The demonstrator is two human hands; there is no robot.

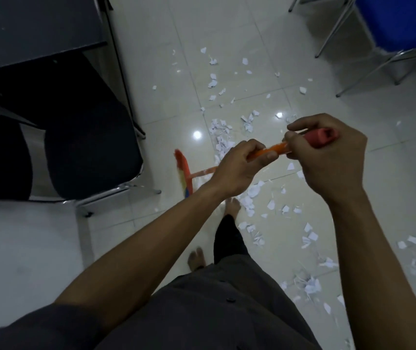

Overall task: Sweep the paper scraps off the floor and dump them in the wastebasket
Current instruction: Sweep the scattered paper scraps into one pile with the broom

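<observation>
Both the left hand (237,168) and right hand (328,157) grip the orange plastic long-handled broom (272,151) above white torn paper scraps (252,193) strewn across the glossy pale tiled floor (151,72).

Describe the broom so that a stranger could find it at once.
Start at the black chair on the left; the broom head is just right of it. Its handle rises into the left hand and right hand. It alone is orange among white paper scraps.
</observation>
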